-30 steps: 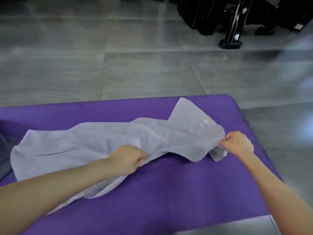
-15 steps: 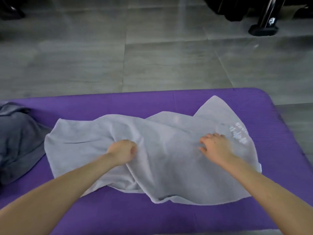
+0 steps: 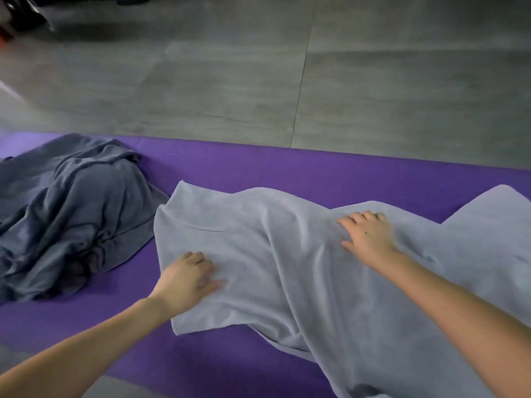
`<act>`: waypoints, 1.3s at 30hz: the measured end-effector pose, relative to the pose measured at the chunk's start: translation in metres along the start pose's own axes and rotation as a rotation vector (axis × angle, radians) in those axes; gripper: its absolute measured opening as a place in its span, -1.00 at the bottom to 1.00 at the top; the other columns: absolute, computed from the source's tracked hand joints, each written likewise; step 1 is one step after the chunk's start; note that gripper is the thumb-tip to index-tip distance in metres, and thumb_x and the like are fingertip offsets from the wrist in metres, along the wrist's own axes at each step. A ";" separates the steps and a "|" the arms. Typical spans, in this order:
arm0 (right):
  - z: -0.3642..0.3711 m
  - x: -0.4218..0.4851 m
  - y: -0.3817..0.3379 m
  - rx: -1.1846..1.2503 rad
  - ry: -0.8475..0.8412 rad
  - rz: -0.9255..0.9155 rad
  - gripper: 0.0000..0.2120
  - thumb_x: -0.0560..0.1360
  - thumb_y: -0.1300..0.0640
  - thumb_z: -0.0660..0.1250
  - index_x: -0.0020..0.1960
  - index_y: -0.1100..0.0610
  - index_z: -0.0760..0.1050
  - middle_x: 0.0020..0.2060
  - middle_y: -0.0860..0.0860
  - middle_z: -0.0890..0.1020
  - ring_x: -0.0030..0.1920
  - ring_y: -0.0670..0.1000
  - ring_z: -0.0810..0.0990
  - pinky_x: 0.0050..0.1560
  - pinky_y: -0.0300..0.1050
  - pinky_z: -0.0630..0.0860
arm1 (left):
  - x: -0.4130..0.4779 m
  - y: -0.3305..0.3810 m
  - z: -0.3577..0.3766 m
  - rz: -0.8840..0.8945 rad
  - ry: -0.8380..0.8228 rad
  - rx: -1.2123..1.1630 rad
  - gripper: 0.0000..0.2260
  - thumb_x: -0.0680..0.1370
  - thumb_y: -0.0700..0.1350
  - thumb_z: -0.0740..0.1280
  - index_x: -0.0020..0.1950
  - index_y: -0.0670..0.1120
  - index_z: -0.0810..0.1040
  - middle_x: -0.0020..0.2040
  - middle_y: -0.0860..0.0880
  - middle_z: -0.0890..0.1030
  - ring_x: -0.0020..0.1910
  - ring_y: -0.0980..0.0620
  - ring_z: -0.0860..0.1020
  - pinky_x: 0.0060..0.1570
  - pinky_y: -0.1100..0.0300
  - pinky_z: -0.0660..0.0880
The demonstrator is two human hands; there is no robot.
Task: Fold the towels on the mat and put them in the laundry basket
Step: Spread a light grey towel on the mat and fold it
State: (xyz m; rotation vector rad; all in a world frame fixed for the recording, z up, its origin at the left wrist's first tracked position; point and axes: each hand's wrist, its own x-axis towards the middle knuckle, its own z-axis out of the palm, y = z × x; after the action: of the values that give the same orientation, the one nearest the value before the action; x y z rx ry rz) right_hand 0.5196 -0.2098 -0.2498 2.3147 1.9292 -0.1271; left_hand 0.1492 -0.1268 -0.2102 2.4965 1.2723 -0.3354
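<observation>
Soft, even light, faint shadows; slight motion blur, wide-angle bending toward the edges.

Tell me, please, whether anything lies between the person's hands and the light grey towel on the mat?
Nothing visible does: the left hand and the right hand both rest flat, directly on the light grey towel. The laundry basket is out of view.

Light grey towel (image 3: 287,268) — cut off at right and lower frame edges. Dark towel (image 3: 71,219) — cropped at left edge. Upper-left dark objects (image 3: 26,12): cropped, unidentifiable.
</observation>
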 end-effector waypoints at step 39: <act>-0.223 -0.193 0.091 1.375 -0.844 -0.245 -0.77 0.28 -0.04 0.56 -0.17 0.10 0.68 -0.34 0.03 0.65 -0.36 -0.07 0.57 -0.35 -0.26 0.47 | -0.038 0.009 -0.243 0.047 -1.064 -0.697 -0.79 0.37 -0.18 0.47 -0.02 -0.19 0.63 -0.08 -0.13 0.66 -0.12 0.02 0.63 -0.13 0.23 0.54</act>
State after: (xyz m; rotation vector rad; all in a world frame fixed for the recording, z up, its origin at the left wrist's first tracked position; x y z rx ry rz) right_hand 0.5709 -0.3800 0.0028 1.7172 1.6948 -2.5718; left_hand 0.1504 -0.0668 0.0286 1.3754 0.6800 -0.8681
